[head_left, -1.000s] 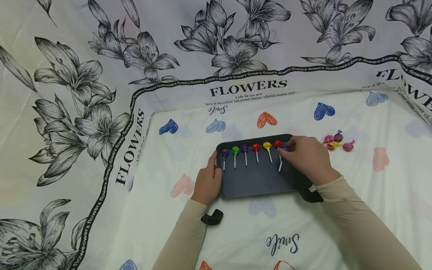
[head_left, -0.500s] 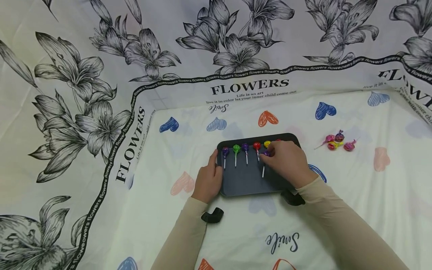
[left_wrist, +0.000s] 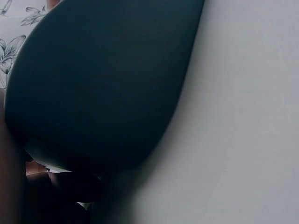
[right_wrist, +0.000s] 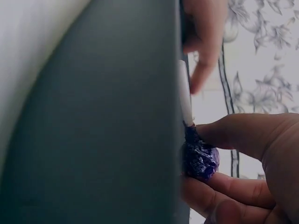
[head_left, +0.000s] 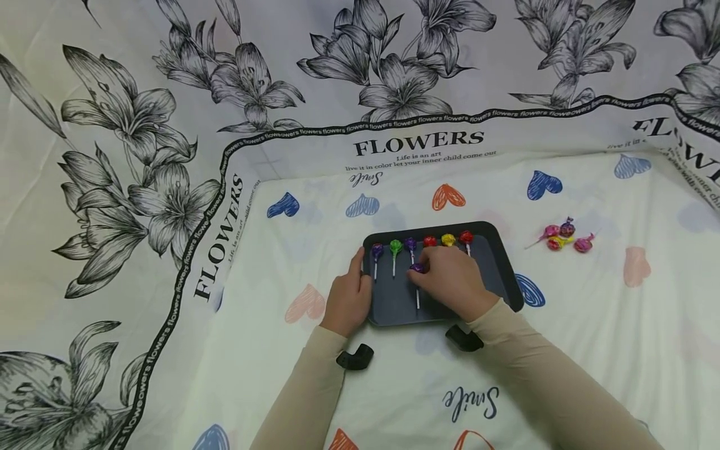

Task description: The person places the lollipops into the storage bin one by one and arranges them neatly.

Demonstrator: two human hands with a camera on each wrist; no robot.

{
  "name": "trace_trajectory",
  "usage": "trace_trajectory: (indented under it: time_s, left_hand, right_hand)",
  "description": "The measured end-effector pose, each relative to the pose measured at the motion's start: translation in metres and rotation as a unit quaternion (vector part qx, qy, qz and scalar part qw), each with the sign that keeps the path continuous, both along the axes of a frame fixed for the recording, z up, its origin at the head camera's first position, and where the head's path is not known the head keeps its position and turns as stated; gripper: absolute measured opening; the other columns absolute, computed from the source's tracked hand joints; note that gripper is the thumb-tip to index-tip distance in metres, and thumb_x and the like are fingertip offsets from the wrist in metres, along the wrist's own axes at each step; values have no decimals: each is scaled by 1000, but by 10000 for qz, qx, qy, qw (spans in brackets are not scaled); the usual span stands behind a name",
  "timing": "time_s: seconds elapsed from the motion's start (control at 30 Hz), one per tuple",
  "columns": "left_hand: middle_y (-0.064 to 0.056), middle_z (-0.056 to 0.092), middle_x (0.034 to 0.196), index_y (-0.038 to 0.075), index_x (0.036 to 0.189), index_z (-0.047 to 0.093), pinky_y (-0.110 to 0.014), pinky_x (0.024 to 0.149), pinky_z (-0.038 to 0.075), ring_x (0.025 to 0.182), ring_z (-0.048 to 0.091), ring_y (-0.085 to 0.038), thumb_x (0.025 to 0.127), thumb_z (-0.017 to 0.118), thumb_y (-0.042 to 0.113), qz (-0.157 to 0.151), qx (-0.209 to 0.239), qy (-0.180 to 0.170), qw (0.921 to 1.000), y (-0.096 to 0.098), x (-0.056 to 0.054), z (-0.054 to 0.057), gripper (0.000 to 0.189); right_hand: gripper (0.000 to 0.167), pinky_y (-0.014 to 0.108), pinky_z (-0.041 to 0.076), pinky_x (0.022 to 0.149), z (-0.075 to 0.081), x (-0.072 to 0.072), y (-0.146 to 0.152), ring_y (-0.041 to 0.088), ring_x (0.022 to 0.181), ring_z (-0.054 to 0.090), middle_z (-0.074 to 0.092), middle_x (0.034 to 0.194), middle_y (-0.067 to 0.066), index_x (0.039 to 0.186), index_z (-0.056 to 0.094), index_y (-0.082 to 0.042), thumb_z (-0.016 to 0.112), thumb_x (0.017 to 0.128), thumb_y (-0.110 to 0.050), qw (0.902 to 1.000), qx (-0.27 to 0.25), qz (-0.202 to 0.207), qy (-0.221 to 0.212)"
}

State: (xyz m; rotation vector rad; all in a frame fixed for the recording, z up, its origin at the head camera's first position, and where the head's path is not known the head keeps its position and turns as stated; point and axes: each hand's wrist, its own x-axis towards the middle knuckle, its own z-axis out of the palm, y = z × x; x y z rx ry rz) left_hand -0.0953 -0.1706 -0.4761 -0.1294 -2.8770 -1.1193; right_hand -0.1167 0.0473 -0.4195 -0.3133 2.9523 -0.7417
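A dark grey tray (head_left: 388, 309) lies in front of me in the head view. My left hand (head_left: 345, 303) holds its left rim. Between thumb and fingertips, my right hand (head_left: 452, 278) pinches a purple-wrapped lollipop (head_left: 418, 267) over the middle of the tray, its white stick pointing toward me. The right wrist view shows this lollipop's crinkled wrapper (right_wrist: 201, 158) close up. Along the tray's far side runs a row of lollipops: purple (head_left: 377, 251), green (head_left: 396, 247), another purple (head_left: 410, 244), red (head_left: 430, 240), yellow (head_left: 448, 240) and red (head_left: 465, 237). My right hand partly covers the row.
Several loose lollipops (head_left: 554, 242) in pink, yellow and purple wrappers lie in a cluster on the cloth (head_left: 585, 312), right of the tray. The cloth has printed hearts and lettering. In the left wrist view, the tray's dark surface (left_wrist: 103, 84) fills much of the picture.
My right hand has moved left across the tray with the purple lollipop, from the row's right end toward the middle and slightly nearer me. The left hand stays at the left rim.
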Motion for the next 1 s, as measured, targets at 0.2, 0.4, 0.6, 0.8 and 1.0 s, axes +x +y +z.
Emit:
trace_trajectory:
  time_s: [0.2,0.4,0.6,0.8,1.0]
  left_hand:
    - [-1,49,63,12,165,36,-36,56,36,55,44,-18,103,42,19,-13,-54,67,10000,-1,0,0,62]
    - [-2,51,63,11,165,36,-37,55,37,56,47,-20,103,43,19,11,-58,25,10000,-1,-1,-1,62]
    - [-3,52,62,12,165,36,-38,57,40,60,51,-22,102,41,21,-1,-101,13,9999,0,-4,-1,63]
    - [-4,57,65,11,164,37,-39,60,43,62,53,-23,101,42,21,1,-157,87,9998,0,-4,-2,64]
    - [-4,57,66,10,164,37,-38,58,42,60,53,-23,101,43,19,-28,-131,163,9998,-1,-3,-3,63]
  right_hand:
    - [28,34,51,57,-5,3,-20,15,67,63,74,82,1,95,80,-11,81,88,-38,9999,31,130,-73]
    - [25,34,46,53,-14,7,-35,14,61,59,66,70,-2,82,74,-13,80,89,-36,9989,231,396,-58]
    - [23,34,47,53,-18,8,-43,12,61,60,67,71,-4,83,76,-15,80,90,-36,9984,244,501,51]
    - [24,34,44,52,-24,8,-52,13,61,58,64,69,-4,82,75,-15,80,91,-37,9982,145,557,166]
    - [24,32,38,46,-26,11,-61,13,55,53,57,63,-4,78,71,-15,79,91,-33,9982,-27,544,258]
